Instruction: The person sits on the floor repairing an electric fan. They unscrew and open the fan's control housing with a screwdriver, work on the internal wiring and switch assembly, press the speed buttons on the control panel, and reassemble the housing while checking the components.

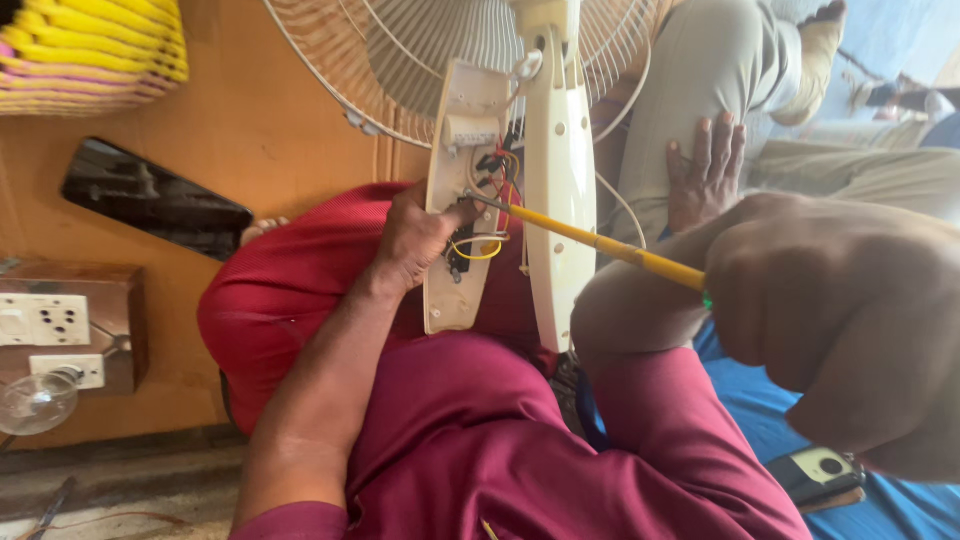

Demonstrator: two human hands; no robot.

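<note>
Two hands are on this opened fan: the left hand [415,238] is wrapped around the edge of the cream control panel [458,200], thumb and fingers clamped on it to steady it over the lap in maroon cloth, and the right hand [840,320], big and near the camera on the right, is closed tight around the handle of a yellow-shafted screwdriver [600,243]. That shaft runs leftwards from the fist, and its tip sits in among the red, black and yellow wires [492,200] inside the panel, just beside the left thumb. The risk, to my eye, is a slip: the tip could skid off and nick a wire or jab that thumb, since the panel is only hand-held. The fan's wire guard [400,70] lies farther off, the white stem cover [558,180] stands right of the panel, and another person's hand [705,170] rests on a knee beyond.
</note>
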